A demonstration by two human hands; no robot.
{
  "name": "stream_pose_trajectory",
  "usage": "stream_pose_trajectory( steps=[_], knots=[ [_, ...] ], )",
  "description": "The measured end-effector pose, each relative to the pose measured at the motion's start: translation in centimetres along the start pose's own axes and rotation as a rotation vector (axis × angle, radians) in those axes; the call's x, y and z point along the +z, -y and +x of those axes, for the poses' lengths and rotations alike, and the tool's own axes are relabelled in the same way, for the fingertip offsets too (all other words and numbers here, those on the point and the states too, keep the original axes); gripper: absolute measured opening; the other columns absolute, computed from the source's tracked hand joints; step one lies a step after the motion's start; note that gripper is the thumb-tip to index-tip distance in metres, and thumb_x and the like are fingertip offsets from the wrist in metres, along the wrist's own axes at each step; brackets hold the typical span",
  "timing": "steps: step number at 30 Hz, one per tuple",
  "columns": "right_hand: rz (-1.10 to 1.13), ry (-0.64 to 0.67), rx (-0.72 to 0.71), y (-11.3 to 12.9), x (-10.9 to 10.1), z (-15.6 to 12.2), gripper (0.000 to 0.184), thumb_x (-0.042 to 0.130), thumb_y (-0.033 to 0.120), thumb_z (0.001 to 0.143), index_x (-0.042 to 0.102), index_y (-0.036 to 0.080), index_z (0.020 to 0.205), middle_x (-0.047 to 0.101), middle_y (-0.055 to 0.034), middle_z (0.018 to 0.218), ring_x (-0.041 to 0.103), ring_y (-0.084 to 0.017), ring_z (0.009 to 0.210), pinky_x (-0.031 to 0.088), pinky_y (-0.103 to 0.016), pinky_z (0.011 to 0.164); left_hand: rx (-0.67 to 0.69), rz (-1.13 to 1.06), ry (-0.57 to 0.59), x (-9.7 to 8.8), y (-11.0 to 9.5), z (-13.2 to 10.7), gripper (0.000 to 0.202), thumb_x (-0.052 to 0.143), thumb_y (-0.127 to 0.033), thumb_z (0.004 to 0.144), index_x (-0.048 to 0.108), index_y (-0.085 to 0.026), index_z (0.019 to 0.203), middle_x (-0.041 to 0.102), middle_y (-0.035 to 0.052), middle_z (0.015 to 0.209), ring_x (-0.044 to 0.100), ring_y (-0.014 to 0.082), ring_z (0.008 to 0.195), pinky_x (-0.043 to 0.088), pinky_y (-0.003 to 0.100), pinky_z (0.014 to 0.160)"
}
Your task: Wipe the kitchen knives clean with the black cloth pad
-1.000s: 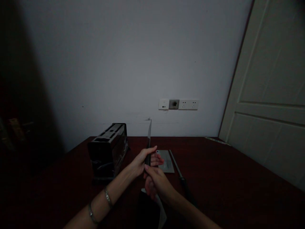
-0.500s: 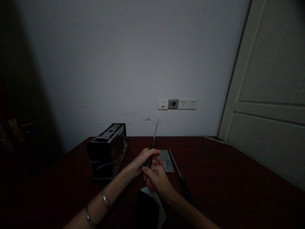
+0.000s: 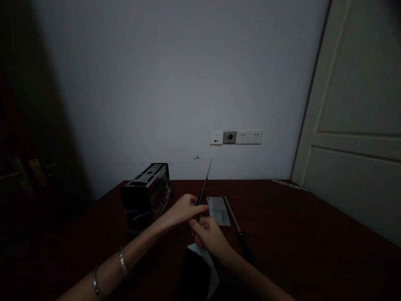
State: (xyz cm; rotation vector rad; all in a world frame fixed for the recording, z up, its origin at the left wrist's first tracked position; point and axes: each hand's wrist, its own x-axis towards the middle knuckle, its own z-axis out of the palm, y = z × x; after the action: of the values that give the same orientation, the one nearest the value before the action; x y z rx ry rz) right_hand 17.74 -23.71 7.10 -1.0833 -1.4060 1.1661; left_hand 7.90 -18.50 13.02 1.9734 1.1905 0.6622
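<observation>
My left hand is closed around the dark handle of a kitchen knife, whose thin blade points up and slightly right in front of the wall. My right hand sits just below it with curled fingers, holding a cloth, pale on one side and dark on the other, that hangs down toward me. Both hands hover over a dark red table. Two bracelets circle my left wrist.
A black knife block stands left of my hands. A cleaver blade and a honing steel lie flat on the table behind my right hand. A wall socket strip and a white door lie beyond.
The knife has tilted from nearly upright to leaning right. My hands have shifted slightly, and the view has drifted a little to the left.
</observation>
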Motion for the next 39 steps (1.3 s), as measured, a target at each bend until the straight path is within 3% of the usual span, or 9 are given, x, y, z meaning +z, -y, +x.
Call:
stream_pose_trajectory(
  steps=[8,11,16,20,25,29,33,39],
  knots=[
    [-0.11,0.098,-0.056,1.6,0.0,0.1,0.045,0.049,0.057,0.073,0.043,0.017,0.052,0.038,0.0056,0.038,0.031,-0.005,0.034,0.019,-0.02,0.035,0.106,0.204,-0.158,-0.9,-0.6,-0.8,0.027,0.049,-0.036,0.072,0.059,-0.013,0.062,0.054,0.0006,0.056,0.05,0.0142,0.058,0.029,0.021,0.047],
    [-0.207,0.169,-0.107,2.7,-0.6,0.0,0.045,0.056,0.057,0.067,0.048,0.015,0.052,0.04,0.0048,0.042,0.032,-0.005,0.038,0.02,-0.02,0.037,0.115,0.198,-0.213,-1.7,-1.7,-1.7,0.024,0.049,-0.034,0.072,0.055,-0.015,0.059,0.057,0.0022,0.059,0.053,0.015,0.059,0.033,0.021,0.049],
    [-0.48,0.344,-0.229,4.4,-1.9,-1.2,0.042,0.065,0.056,0.058,0.061,0.015,0.059,0.047,0.0029,0.045,0.038,-0.006,0.041,0.022,-0.019,0.038,-0.026,-0.09,0.007,-4.0,-4.0,-2.9,0.018,0.041,-0.033,0.078,0.047,-0.017,0.073,0.059,0.0022,0.053,0.056,0.0148,0.045,0.039,0.023,0.044],
    [-0.477,0.394,-0.218,5.4,-4.1,-2.1,0.039,0.058,0.052,0.07,0.064,0.014,0.063,0.048,0.0022,0.047,0.04,-0.007,0.042,0.025,-0.019,0.039,-0.054,-0.085,0.039,-8.1,-6.0,-3.1,0.018,0.046,-0.033,0.077,0.049,-0.016,0.072,0.059,0.003,0.051,0.053,0.0127,0.039,0.036,0.02,0.039],
    [-0.476,0.228,-0.163,4.8,-9.3,-1.9,0.042,0.046,0.052,0.078,0.055,0.015,0.059,0.046,0.002,0.046,0.042,-0.009,0.043,0.03,-0.021,0.044,-0.08,0.09,-0.023,-15.5,-9.5,-3.0,0.019,0.056,-0.025,0.071,0.056,-0.013,0.056,0.051,0.0025,0.043,0.043,0.0084,0.033,0.025,0.019,0.035],
    [-0.431,0.065,-0.092,2.1,-13.9,-0.8,0.046,0.041,0.057,0.077,0.05,0.018,0.056,0.046,0.0013,0.047,0.043,-0.011,0.044,0.031,-0.023,0.045,-0.149,0.172,-0.062,-20.6,-12.6,-2.6,0.014,0.061,-0.024,0.067,0.061,-0.011,0.061,0.054,0.0054,0.049,0.037,0.0072,0.034,0.022,0.022,0.036],
    [-0.375,-0.107,0.016,-1.8,-18.0,0.4,0.046,0.041,0.06,0.074,0.056,0.017,0.064,0.045,0.0008,0.046,0.041,-0.012,0.042,0.029,-0.026,0.044,-0.2,0.273,-0.128,-24.5,-15.4,-1.8,0.013,0.065,-0.023,0.062,0.064,-0.01,0.061,0.054,0.007,0.05,0.038,0.0091,0.04,0.028,0.025,0.042],
    [-0.265,-0.238,0.16,-6.4,-22.0,0.6,0.048,0.045,0.061,0.071,0.06,0.016,0.063,0.048,-0.0029,0.048,0.042,-0.012,0.04,0.029,-0.028,0.043,-0.375,0.45,-0.176,-29.4,-18.4,0.3,0.021,0.064,-0.025,0.062,0.066,-0.005,0.07,0.057,0.009,0.056,0.05,0.0137,0.055,0.035,0.023,0.051]
  ],
)
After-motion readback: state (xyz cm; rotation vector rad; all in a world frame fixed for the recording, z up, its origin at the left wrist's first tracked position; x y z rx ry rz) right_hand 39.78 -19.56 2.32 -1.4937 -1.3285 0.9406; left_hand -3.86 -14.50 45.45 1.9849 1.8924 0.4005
